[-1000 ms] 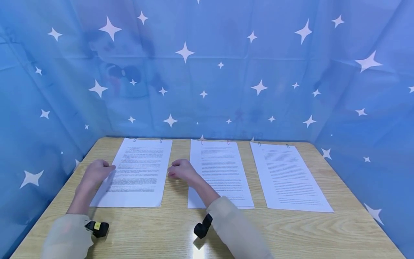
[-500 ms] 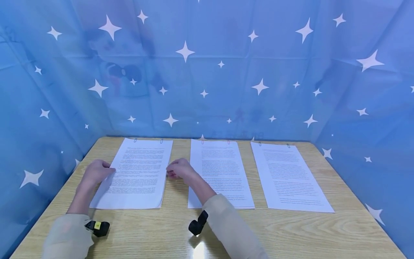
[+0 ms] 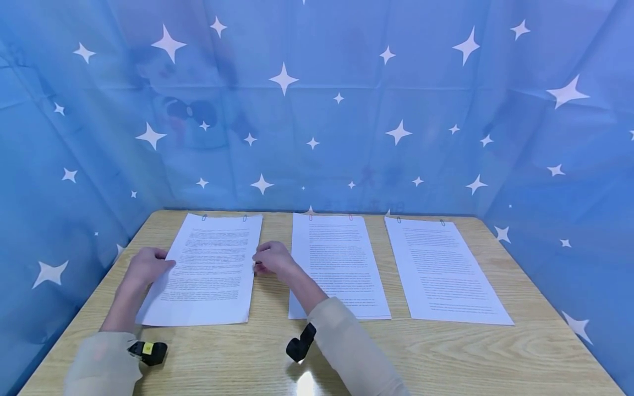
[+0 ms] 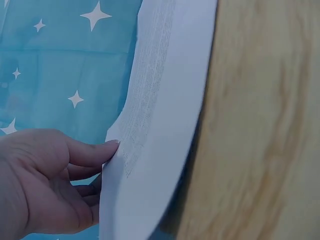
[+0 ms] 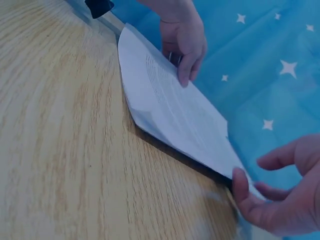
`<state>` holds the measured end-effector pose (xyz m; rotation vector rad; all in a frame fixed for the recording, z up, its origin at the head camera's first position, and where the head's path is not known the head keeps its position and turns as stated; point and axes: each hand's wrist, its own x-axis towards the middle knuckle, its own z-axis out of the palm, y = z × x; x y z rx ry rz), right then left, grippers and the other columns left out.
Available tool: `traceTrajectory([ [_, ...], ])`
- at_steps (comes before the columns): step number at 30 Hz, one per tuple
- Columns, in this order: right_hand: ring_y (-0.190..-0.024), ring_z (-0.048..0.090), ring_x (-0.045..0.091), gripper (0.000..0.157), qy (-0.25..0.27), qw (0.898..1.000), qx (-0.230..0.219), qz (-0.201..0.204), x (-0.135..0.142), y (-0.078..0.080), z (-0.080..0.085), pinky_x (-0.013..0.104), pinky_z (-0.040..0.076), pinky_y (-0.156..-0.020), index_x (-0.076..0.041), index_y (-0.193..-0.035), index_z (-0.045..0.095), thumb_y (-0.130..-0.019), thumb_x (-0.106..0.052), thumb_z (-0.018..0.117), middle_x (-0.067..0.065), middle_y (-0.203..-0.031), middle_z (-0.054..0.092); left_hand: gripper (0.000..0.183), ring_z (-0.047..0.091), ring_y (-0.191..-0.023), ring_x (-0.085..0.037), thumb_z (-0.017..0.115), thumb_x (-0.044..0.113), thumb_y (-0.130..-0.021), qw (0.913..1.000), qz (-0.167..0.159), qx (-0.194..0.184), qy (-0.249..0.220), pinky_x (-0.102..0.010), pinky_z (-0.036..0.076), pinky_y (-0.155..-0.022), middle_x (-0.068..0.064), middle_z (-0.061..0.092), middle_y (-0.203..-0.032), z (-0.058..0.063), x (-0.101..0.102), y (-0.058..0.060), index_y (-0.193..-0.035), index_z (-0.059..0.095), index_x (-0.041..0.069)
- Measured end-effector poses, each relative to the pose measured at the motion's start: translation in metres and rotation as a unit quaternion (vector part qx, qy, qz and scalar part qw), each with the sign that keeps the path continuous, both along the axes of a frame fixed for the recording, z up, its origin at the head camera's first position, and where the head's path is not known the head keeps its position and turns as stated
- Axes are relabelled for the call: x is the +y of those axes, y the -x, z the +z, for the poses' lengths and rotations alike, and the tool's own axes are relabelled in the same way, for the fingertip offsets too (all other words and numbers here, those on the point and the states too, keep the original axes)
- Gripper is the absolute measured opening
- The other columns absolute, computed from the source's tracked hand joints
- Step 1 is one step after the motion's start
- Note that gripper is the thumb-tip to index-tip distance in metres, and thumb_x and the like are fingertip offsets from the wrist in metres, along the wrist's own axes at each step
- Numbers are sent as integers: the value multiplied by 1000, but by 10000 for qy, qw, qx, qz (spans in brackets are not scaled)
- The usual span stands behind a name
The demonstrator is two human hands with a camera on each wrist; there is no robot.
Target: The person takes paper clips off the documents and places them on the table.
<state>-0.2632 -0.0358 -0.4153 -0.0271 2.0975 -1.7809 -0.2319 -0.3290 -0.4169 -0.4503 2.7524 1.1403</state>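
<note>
Clipped printed sheets (image 3: pixel 208 269) lie at the left of the table, with two dark paper clips (image 3: pixel 204 218) on their far edge. My left hand (image 3: pixel 147 267) holds their left edge; in the left wrist view its thumb (image 4: pixel 95 153) presses on top while the other fingers curl below. At the opposite edge is my right hand (image 3: pixel 274 258), pinching the sheets near their side. The right wrist view shows the paper (image 5: pixel 175 105) bowed and raised off the wood, with the right hand (image 5: pixel 290 187) at its near corner.
A second clipped stack (image 3: pixel 342 264) with red paper clips lies in the middle, partly under my right forearm. Farther right is a third stack (image 3: pixel 451 275) with dark clips. Behind the wooden table (image 3: pixel 446 357) hangs a blue star-patterned curtain (image 3: pixel 317 110).
The left sheets have slid a little toward me and lifted slightly. My right hand has shifted a little left against their edge. The other two stacks stay put.
</note>
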Motion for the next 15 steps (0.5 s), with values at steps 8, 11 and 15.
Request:
traceTrajectory([
  [8,-60,59,11,33,-310,9994,143,44,1,3,-10,22,49,-59,8,-126,60,-99,-11,65,7,-80,64,46,52,-101,-40,54,8,-101,9995,-72,95,-293,-45,45,-82,-33,50,-117,-3,2,0,-136,42,-20],
  [11,-56,57,10,19,-519,9982,260,168,2,2,-11,21,46,-55,3,-111,67,-98,-11,65,4,-69,62,45,51,-102,-40,53,8,-102,9991,-156,96,-392,-46,44,-84,-33,49,-119,-2,3,-1,-136,41,-19],
  [15,-52,57,11,9,-558,9973,389,277,3,1,-11,21,46,-53,1,-105,62,-98,-5,62,4,-62,61,45,52,-101,-38,53,8,-102,9984,-217,75,-519,-45,43,-85,-32,49,-118,-2,3,-2,-137,40,-18],
])
